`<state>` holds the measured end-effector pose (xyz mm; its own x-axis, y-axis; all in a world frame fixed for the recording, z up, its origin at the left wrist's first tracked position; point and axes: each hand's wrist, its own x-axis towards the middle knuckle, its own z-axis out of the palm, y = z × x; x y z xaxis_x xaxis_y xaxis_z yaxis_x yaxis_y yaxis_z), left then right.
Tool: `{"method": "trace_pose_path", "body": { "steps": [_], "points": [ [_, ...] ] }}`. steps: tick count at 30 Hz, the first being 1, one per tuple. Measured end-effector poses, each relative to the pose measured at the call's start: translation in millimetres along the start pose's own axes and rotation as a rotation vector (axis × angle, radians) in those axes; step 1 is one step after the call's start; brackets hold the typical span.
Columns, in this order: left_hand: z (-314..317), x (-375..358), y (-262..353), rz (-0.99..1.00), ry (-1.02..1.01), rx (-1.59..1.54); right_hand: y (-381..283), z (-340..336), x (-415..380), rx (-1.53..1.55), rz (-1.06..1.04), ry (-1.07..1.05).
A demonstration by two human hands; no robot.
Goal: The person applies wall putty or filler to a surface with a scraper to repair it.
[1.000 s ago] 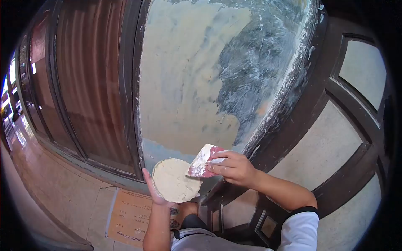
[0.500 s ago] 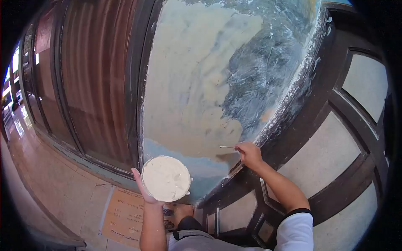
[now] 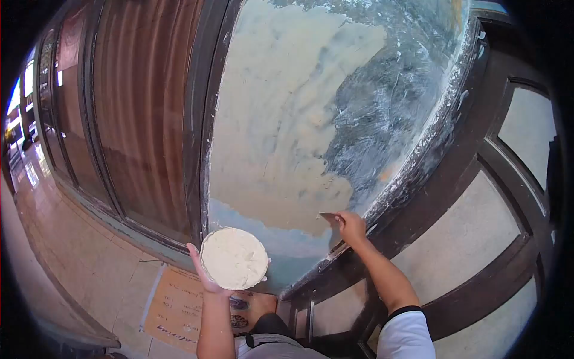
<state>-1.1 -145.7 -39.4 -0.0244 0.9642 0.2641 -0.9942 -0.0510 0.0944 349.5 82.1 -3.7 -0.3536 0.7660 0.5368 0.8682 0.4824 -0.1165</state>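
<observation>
My left hand [image 3: 205, 274] holds up a round tub of cream-coloured putty [image 3: 234, 258] from its side and underneath, its contents facing upward. In my closed right hand [image 3: 351, 228] is a putty knife [image 3: 327, 215], its thin blade pointing left. That blade is close to the lower part of the wall [image 3: 272, 149], over the bottom edge of a beige putty coat. Below this coat runs a pale blue band of paint. To the upper right, the wall has a dark grey-blue rough patch with white smears.
On the right, a dark wooden door [image 3: 460, 200] with pale panels stands beside the wall. Dark-framed glass [image 3: 140, 119] with a curtain behind it lines the left. A printed cardboard sheet [image 3: 173, 308] lies on the tiled floor [image 3: 89, 233], near my feet.
My right hand has turned the putty knife, so more of its blade face shows. The tub has shifted slightly left and down in view, while the wall has shifted a little right.
</observation>
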Motion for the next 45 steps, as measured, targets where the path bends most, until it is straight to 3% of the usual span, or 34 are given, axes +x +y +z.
{"method": "trace_pose_path", "body": {
  "steps": [4, 6, 10, 14, 16, 20, 22, 24, 28, 30, 35, 40, 42, 44, 45],
  "points": [
    [-9, 3, -1, -0.082, -0.104, 0.054, -1, 14, 1, -0.024, -0.086, -0.007],
    [-11, 5, -4, -0.006, 0.074, 0.072, -4, 8, 12, -0.009, -0.020, 0.086],
    [-10, 4, -3, -0.018, 0.048, 0.098, -14, -14, 9, -0.002, -0.003, 0.153],
    [-10, 8, -4, -0.027, 0.073, 0.024, -4, 19, -20, -0.006, -0.019, 0.009],
    [-11, 10, -4, -0.054, -0.027, 0.050, -9, 23, -17, 0.012, -0.017, -0.006],
    [-10, 10, -6, -0.061, 0.021, 0.005, -5, 12, 8, -0.020, 0.040, 0.088],
    [-10, 9, -8, -0.033, 0.039, 0.025, -13, -8, 13, 0.042, 0.035, 0.243],
    [-17, 9, -8, 0.027, 0.121, 0.075, -12, -3, 5, 0.093, 0.020, 0.229],
    [-19, 7, -5, 0.025, 0.072, 0.138, -10, 34, -28, 0.040, -0.006, 0.110],
    [-16, 4, -4, 0.024, 0.089, 0.140, -10, 43, -26, -0.017, 0.087, -0.002],
    [-15, 6, -2, -0.012, 0.105, 0.045, -6, 4, 4, 0.051, 0.018, 0.255],
    [-15, 5, -6, -0.009, 0.082, 0.048, -7, 26, -27, 0.069, 0.055, 0.262],
    [-16, 6, -4, -0.008, 0.089, 0.034, -9, 47, -40, 0.107, 0.123, 0.103],
    [-20, 7, -2, -0.043, 0.033, 0.154, -9, 55, -38, 0.074, 0.139, 0.083],
    [-7, 6, -3, -0.051, 0.052, 0.062, -11, 55, -37, 0.043, 0.162, 0.059]
  ]
}}
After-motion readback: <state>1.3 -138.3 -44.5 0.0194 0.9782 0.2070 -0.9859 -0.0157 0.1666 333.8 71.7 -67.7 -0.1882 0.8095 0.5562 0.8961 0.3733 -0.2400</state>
